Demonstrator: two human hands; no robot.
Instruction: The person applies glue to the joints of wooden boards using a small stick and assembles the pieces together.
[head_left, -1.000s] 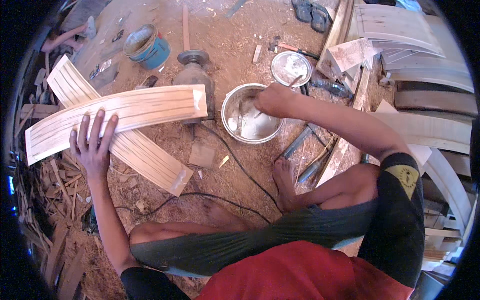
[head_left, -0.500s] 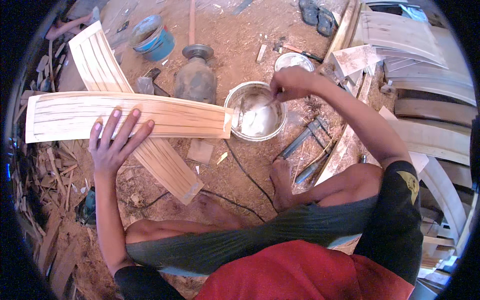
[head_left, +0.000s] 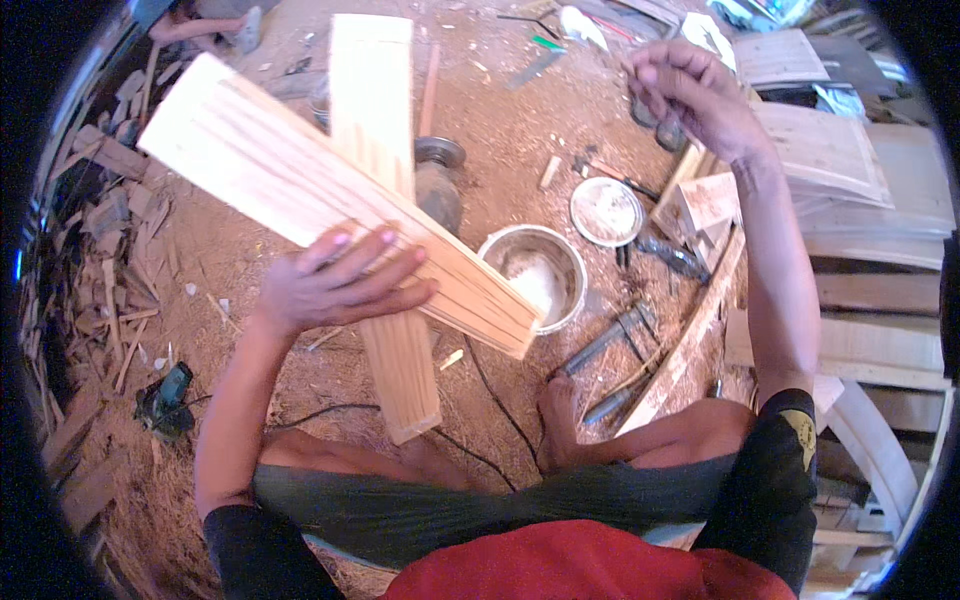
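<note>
Two pale, curved wooden boards cross in an X. My left hand [head_left: 350, 275] grips the upper board [head_left: 240, 150], its fingers across the face and its thumb hidden. The other board [head_left: 370, 95] runs beneath it, from far to near. The upper board's right end overlaps the near rim of a round white tub [head_left: 579, 285] with white paste inside. My right hand [head_left: 700, 95] is raised at the far right, away from tub and boards. Its fingers are bent together and blurred; what they hold, if anything, I cannot make out.
Beyond the tub is a smaller white container [head_left: 607, 211] of pale stuff, beside a hammer [head_left: 610, 172]. A clamp-like tool [head_left: 610, 340] lies near my foot. Curved wooden panels [head_left: 880, 345] are stacked right; scrap wood [head_left: 120, 290] and a green power tool [head_left: 165, 405] lie left. A cord [head_left: 490, 390] crosses the floor.
My right hand has left the tub and risen to the far right. The crossed boards have turned clockwise with my left hand, and the view has shifted.
</note>
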